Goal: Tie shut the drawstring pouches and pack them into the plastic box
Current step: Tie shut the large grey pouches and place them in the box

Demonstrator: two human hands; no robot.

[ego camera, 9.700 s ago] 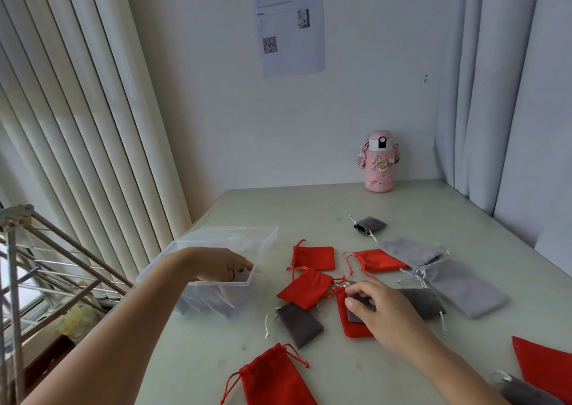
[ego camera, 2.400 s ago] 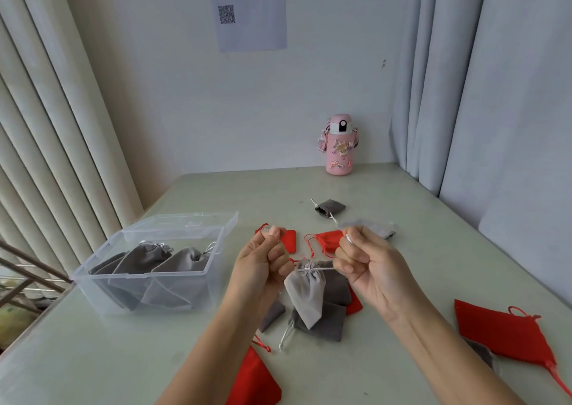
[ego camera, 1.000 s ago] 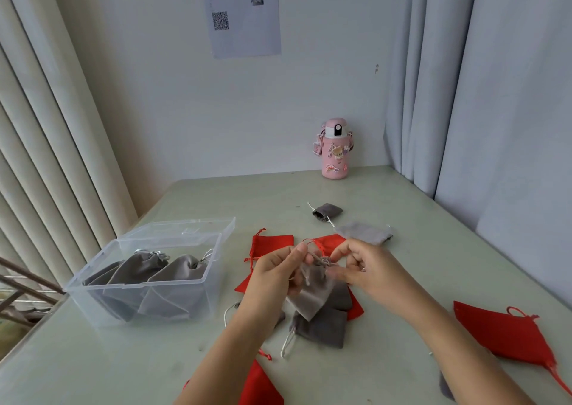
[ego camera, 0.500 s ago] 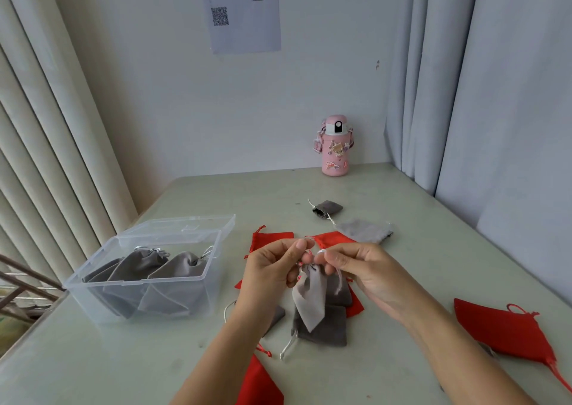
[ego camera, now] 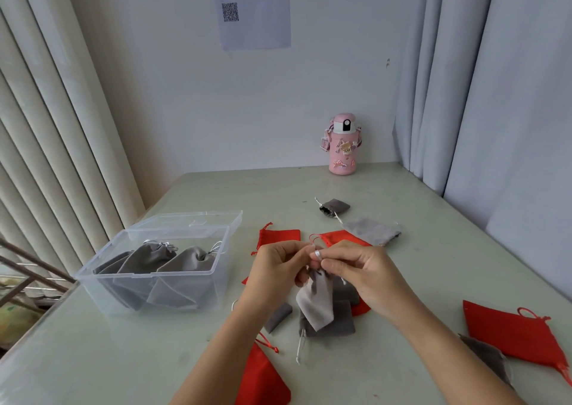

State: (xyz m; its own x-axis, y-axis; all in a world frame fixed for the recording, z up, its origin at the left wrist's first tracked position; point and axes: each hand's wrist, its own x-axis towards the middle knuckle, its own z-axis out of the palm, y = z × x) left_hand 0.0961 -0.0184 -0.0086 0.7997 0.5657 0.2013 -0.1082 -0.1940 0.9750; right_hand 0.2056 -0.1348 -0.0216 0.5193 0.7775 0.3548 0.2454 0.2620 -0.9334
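Holding the grey pouch (ego camera: 316,307), left hand (ego camera: 275,267) and right hand (ego camera: 363,270) have drawn closer.

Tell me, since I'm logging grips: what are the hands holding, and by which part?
Left hand and right hand pinch the silver drawstring at the gathered neck of a light grey fabric pouch hanging below.

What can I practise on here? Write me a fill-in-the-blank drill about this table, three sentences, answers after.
1. The left hand and the right hand pinch the cord at the neck of a pale ____ pouch.
2. The plastic box stands on the person's ____ side, with its lid open.
3. The bottle by the far wall is ____.

Missing words: grey; left; pink.
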